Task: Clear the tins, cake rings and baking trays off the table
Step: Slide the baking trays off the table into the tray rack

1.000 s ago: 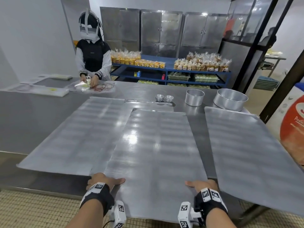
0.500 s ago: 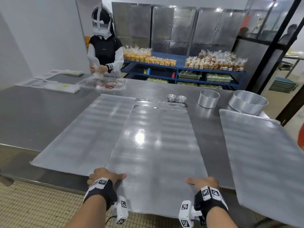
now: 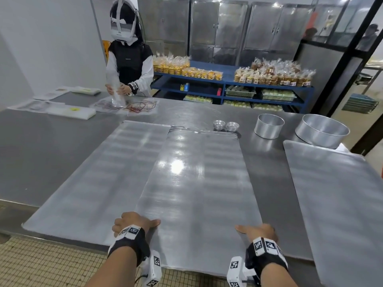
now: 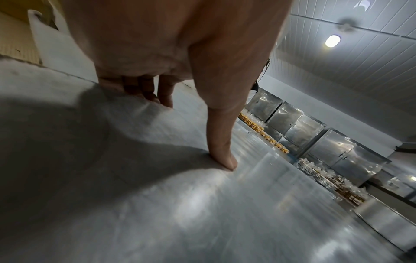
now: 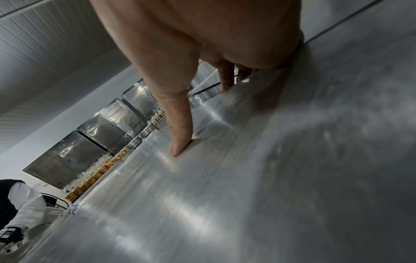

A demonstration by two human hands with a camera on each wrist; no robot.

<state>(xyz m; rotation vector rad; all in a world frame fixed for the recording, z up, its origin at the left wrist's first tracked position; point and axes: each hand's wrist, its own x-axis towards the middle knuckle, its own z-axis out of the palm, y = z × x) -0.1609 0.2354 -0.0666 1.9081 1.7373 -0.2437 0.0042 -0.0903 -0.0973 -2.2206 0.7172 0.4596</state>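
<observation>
Both hands hold the middle baking tray (image 3: 192,195) by its near edge. The left hand (image 3: 132,223) takes the left corner and the right hand (image 3: 258,232) the right, a grip set wide, probably so the broad, thin sheet stays level when it leaves the bench (image 3: 51,141). Each grip is a pinch on the tray: in both wrist views a thumb (image 4: 221,156) lies flat on the shiny top face while the other fingers curl at the side edge, apparently hooking beneath it, though the underside is hidden.

The tray's near end overhangs the bench, which gives the fingers room to get under. Its left side laps over a second baking tray (image 3: 93,183) lying outside the left grip, so it has to come off first. A third baking tray (image 3: 339,204) lies apart, outside the right grip.

Beyond the far end of the held tray stand two small stacks of tins (image 3: 226,125), and further right two cake rings (image 3: 269,125), the larger one just touching the third tray's far corner. Across the bench another person (image 3: 128,59) handles clear plastic bags.
</observation>
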